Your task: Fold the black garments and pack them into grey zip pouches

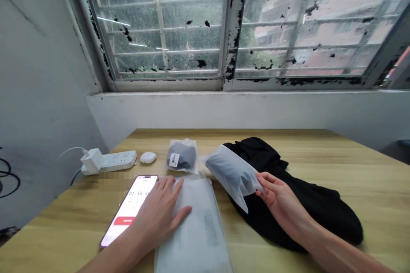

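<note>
My left hand (160, 215) lies flat with fingers stretched out on an empty frosted plastic bag (198, 230) on the wooden table (352, 166). My right hand (277, 198) pinches the end of a frosted bag holding a dark garment (230, 172), lifted slightly above a pile of black cloth (320, 209). Another small packed bag with a barcode label (182, 156) lies further back, between the two hands.
A phone (128, 211) showing a timer lies by my left wrist. A white power strip with a charger (107, 161) and a small white case (147, 157) sit at the back left. Behind the table are a wall ledge and a barred window (224, 30).
</note>
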Tool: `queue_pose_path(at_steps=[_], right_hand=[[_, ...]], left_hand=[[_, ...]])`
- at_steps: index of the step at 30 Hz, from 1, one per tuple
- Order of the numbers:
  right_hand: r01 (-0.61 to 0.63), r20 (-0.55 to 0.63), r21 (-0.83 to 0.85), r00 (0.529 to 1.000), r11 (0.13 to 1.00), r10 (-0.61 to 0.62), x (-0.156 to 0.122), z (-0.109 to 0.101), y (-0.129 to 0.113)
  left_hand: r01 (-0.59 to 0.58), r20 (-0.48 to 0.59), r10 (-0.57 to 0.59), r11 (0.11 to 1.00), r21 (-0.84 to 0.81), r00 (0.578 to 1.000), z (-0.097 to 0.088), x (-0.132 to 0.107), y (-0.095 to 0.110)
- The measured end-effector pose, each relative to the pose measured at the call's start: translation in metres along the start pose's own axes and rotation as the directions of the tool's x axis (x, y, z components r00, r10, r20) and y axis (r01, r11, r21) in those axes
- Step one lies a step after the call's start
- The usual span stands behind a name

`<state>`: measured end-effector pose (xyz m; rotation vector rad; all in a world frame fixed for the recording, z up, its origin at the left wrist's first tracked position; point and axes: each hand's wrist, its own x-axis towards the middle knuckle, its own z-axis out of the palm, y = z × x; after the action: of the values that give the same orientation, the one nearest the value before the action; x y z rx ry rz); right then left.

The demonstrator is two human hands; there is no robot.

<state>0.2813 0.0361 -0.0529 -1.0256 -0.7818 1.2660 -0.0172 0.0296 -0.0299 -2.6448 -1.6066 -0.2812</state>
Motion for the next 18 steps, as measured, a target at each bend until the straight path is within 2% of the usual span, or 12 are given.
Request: queue_pose_path(at_steps=[5,11,14,18], right_hand=[[0.026,0.034,-0.039,0.999,0.999,-0.025,-0.005,0.003,-0.002],[0.08,0.014,-0.097,0.997,0.992,-0.079,-0.008,0.019,-0.012],[0.12,0.023,-0.156,0.993,0.98,-0.118,-0.002,0.03,-0.017],[0.134,0.056,-0.152,0.99,0.979,-0.127,0.015,0.048,-0.018]], left_hand=[[-0.026,0.0,0.026,0.999,0.037,1.0,0.006,0.0,-0.001],[-0.091,0.086,0.1,0.991,-0.1,0.991,0.008,-0.008,-0.005],[-0.087,0.077,0.098,0.987,-0.135,0.992,0.01,-0.011,-0.007],[-0.071,0.059,0.082,0.984,-0.164,0.995,0.009,-0.008,-0.006]])
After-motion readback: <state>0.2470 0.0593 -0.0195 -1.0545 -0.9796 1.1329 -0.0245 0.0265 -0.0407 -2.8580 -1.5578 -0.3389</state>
